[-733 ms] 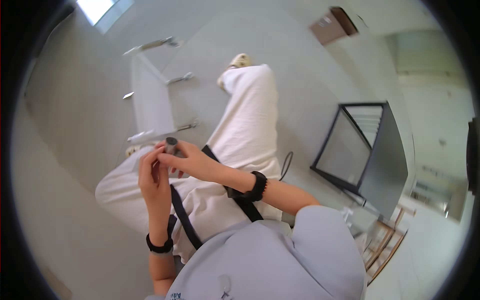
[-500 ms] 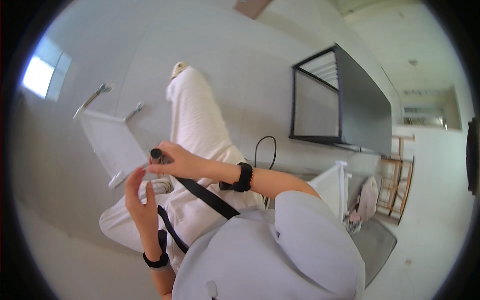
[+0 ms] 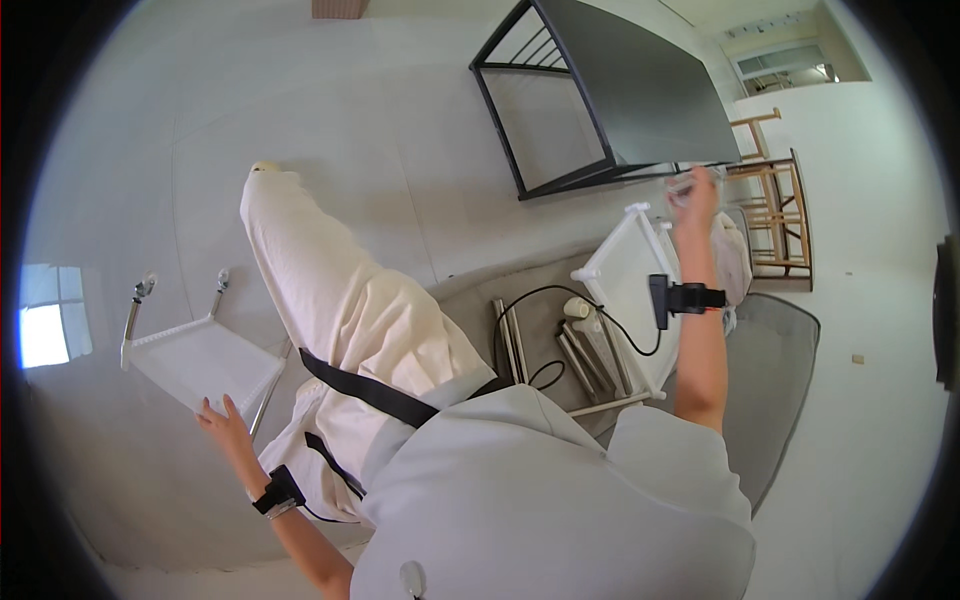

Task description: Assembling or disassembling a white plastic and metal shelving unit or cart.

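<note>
My left hand [image 3: 228, 428] is open at the near edge of a white shelf panel [image 3: 205, 362], fingertips at its rim. Metal posts with casters [image 3: 146, 286] carry this panel on the floor. Far off to the right, my right hand [image 3: 696, 202] is closed at a clear, shiny thing [image 3: 682, 186] like thin plastic, whose kind I cannot make out. Below my right forearm lies a second white shelf panel [image 3: 632, 275] on a grey cushioned seat. Several metal tubes [image 3: 590, 362] and a white roll [image 3: 576, 307] lie next to it.
A black table [image 3: 640, 85] lies on its side ahead to the right. Behind it stands a wooden rack [image 3: 785, 215]. A black cable [image 3: 540, 290] loops over the grey seat [image 3: 460, 300]. Pale cloth [image 3: 732, 250] lies beside the right panel.
My hands were together over my lap, the right on a short dark-ended tube. My right hand has swung far right, and the tube no longer shows in it. My left hand has moved to the left panel.
</note>
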Motion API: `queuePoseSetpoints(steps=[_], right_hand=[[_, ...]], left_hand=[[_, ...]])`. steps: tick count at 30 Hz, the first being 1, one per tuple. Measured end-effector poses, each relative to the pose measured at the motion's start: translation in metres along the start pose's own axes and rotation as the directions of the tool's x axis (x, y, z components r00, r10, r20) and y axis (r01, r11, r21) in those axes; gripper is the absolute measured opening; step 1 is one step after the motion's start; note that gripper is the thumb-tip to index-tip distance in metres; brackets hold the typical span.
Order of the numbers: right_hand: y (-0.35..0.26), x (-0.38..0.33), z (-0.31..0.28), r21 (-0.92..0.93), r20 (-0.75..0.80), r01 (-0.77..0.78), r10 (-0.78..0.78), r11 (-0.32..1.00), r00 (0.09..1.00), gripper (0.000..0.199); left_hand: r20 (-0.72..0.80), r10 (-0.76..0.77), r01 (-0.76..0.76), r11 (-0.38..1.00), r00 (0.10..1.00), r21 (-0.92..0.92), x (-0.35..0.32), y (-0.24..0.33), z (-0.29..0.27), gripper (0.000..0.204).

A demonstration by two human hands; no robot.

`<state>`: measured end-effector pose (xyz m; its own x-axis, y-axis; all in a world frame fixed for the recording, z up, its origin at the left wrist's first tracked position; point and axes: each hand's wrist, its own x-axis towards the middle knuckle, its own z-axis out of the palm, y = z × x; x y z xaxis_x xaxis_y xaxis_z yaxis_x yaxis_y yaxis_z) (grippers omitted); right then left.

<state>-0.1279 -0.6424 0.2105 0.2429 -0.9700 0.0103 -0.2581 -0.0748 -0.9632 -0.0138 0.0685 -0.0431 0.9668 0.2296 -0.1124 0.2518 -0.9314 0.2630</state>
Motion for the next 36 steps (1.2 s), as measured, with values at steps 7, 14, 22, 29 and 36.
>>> queuePoseSetpoints(steps=[7, 14, 22, 29, 36], right_hand=[[0.02, 0.017, -0.137, 0.16, -0.521, 0.019, 0.068, 0.987, 0.851, 0.028], [0.18, -0.008, -0.197, 0.015, -0.12, -0.427, 0.426, 0.904, 0.897, 0.02], [0.259, -0.02, -0.165, -0.484, -0.154, -0.616, 0.632, 0.622, 0.759, 0.057], [0.229, 0.044, -0.147, -0.693, -0.416, -0.421, 0.153, 0.586, 0.897, 0.059], [0.115, 0.012, 0.063, -0.185, 0.197, 0.057, -0.02, 0.981, 0.98, 0.018]], left_hand=[[0.08, -0.128, 0.121, 0.989, 0.989, 0.085, 0.005, -0.013, 0.014, 0.055], [0.092, -0.131, 0.125, 0.99, 0.987, 0.064, 0.0, -0.002, 0.01, 0.05], [0.098, -0.102, 0.095, 0.993, 0.99, 0.077, 0.0, -0.005, 0.014, 0.049], [0.038, -0.138, 0.133, 0.985, 0.99, 0.111, -0.003, 0.008, 0.002, 0.053], [-0.309, -0.266, 0.255, 0.964, 0.913, -0.077, -0.006, -0.021, 0.015, 0.056]])
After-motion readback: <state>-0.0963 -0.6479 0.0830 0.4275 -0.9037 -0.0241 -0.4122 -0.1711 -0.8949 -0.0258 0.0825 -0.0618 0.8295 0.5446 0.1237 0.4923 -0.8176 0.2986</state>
